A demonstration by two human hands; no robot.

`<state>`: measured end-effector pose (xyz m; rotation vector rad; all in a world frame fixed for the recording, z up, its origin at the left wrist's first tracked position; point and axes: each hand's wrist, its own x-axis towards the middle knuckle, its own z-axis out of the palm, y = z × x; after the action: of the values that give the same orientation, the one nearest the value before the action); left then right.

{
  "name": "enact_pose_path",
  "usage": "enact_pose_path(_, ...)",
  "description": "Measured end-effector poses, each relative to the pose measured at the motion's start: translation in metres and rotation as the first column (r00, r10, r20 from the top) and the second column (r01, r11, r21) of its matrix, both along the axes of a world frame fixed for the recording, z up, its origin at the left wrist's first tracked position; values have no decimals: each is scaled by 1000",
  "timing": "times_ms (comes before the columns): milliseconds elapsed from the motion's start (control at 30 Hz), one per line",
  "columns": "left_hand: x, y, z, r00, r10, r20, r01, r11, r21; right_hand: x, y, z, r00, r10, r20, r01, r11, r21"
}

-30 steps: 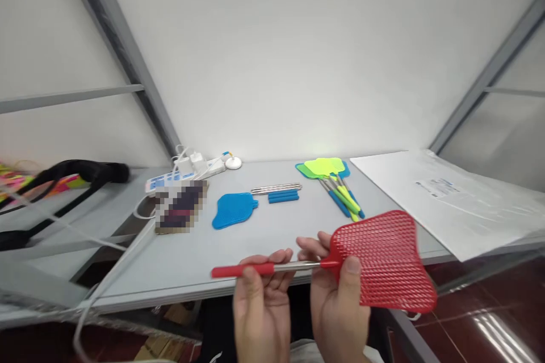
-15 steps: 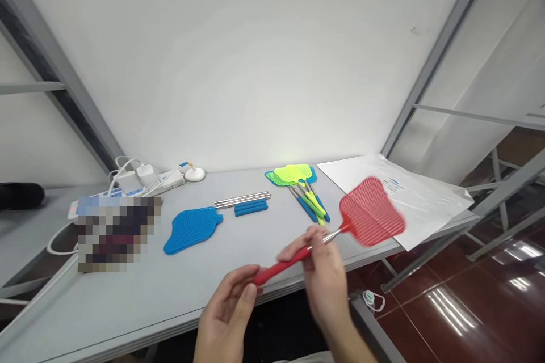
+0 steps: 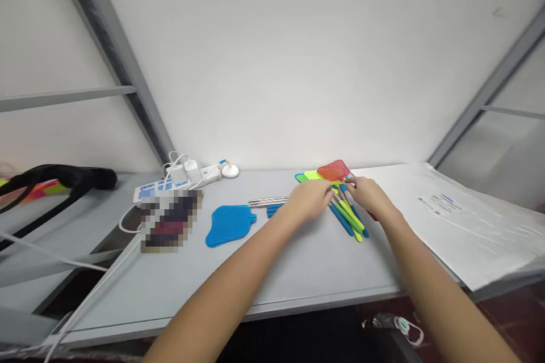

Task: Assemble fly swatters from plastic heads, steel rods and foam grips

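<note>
A red fly swatter (image 3: pixel 333 171) lies on top of a pile of fly swatters with yellow, green and blue heads. Their green handles (image 3: pixel 351 215) and blue handles fan toward the front. My right hand (image 3: pixel 368 195) is over the red swatter's shaft at the pile's right, fingers bent round it; a bit of red handle shows below the hand. On the pile's left side, my left hand (image 3: pixel 310 198) has curled fingers touching the shafts, and what they grip is hidden. A loose blue swatter head (image 3: pixel 230 224) lies to the left.
Metal rods (image 3: pixel 266 202) and blue grips (image 3: pixel 275 210), partly behind my left hand, lie mid-table. A power strip (image 3: pixel 200 177) with plugs and cables stands back left, a blurred patch (image 3: pixel 171 221) before it. A white plastic bag (image 3: pixel 460 204) covers the right side.
The red fly swatter has gone from in front of me to the top of the pile. Both hands have reached forward to the pile, and the view has turned right.
</note>
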<state>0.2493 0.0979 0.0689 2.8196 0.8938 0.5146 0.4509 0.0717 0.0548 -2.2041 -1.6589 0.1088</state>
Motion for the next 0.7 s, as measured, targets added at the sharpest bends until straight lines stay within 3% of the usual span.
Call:
enact_pose_path(100,-2,1,-22,993,-115,-17,116,991,64,-4,15,-13,997,42,70,-38,998,-59)
enact_pose_path(267,-30,-42,-52,957,-291,-2,290,954,78,-7,23,-26,987,86,135,-66,986,-150)
enact_pose_path(367,-50,-61,-59,868,-496,-9,484,844,232,-5,23,-23,985,99,138,-69,976,-205)
enact_pose_path(533,-70,-56,-73,839,-504,205,446,852,273,3,22,-10,988,118,103,-80,945,-316)
enact_pose_path(700,-74,-43,-85,874,-438,210,360,874,327,9,27,-7,977,201,66,-159,902,-400)
